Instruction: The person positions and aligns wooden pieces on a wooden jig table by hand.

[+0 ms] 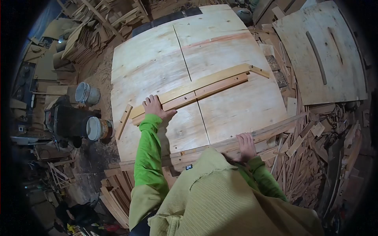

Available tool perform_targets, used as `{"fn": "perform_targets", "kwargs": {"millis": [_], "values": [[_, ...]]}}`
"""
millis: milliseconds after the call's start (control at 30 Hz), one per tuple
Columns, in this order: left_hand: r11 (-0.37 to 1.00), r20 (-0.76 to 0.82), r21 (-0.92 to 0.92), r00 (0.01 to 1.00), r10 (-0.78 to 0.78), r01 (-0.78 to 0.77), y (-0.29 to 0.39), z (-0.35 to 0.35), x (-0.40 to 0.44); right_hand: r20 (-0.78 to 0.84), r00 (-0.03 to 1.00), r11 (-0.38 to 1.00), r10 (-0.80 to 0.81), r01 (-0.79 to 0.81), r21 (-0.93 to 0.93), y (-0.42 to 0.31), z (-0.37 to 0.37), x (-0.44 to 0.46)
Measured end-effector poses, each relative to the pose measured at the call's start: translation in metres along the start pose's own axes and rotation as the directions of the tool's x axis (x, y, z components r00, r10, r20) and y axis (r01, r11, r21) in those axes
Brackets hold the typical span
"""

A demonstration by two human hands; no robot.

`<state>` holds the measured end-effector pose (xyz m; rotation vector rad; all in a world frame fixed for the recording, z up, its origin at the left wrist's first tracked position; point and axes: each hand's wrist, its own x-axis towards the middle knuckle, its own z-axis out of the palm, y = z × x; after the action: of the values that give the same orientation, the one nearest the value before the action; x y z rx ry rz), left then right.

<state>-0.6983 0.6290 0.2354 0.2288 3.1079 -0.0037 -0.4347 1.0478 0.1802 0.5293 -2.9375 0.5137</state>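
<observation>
My left hand [154,107] lies across a long pale wooden strip [208,82] and a shorter reddish strip [220,86] beside it. Its fingertips bend over the strip's far edge, and the thumb sticks out to the right. Both strips lie slanted on a large plywood tabletop [157,70]. A short wooden block [124,121] is at the left end; another short piece [259,72] angles off the right end. At the table's near edge, my right hand [246,146] has its fingers close together over the wooden edge rail [275,129]; its thumb is hidden.
Two buckets, one pale [87,93] and one with a label [99,128], stand on the floor at left. A plywood panel [321,51] with two strips is at right. Scrap wood [291,157] lies below it, stacked boards [114,192] at lower left. A narrow slot [182,53] crosses the tabletop.
</observation>
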Motion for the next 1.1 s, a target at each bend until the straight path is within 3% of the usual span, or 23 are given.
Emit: {"fn": "perform_targets", "kwargs": {"millis": [233, 367, 467, 567, 667, 767, 1100], "values": [[0.985, -0.148, -0.075, 0.979, 0.143, -0.155, -0.019, 0.003, -0.012, -0.022, 0.999, 0.999, 0.030, -0.029, 0.030, -0.008, -0.004, -0.002], [0.991, -0.185, -0.038, 0.975, 0.120, -0.129, -0.012, 0.006, -0.013, -0.057, 0.997, 0.998, 0.049, -0.047, 0.029, -0.014, -0.010, -0.002], [0.989, -0.163, -0.047, 0.977, 0.134, -0.144, -0.018, 0.006, -0.012, -0.106, 0.994, 0.986, -0.017, -0.001, -0.166, 0.006, 0.025, -0.012], [0.974, -0.236, -0.098, 0.955, 0.178, -0.205, -0.022, 0.011, -0.013, -0.208, 0.978, 0.998, -0.036, 0.025, -0.058, 0.009, 0.029, -0.015], [0.974, -0.234, -0.091, 0.955, 0.181, -0.207, -0.025, 0.012, -0.003, -0.138, 0.989, 0.993, -0.057, 0.041, -0.113, 0.019, 0.039, -0.023], [0.978, -0.171, -0.115, 0.974, 0.151, -0.172, -0.023, 0.012, 0.002, -0.100, 0.995, 1.000, -0.013, 0.014, 0.011, 0.009, 0.011, 0.004], [0.979, -0.196, -0.057, 0.964, 0.180, -0.195, -0.053, 0.007, 0.119, -0.109, 0.992, 0.998, -0.068, 0.067, -0.014, 0.049, 0.018, 0.116]]}}
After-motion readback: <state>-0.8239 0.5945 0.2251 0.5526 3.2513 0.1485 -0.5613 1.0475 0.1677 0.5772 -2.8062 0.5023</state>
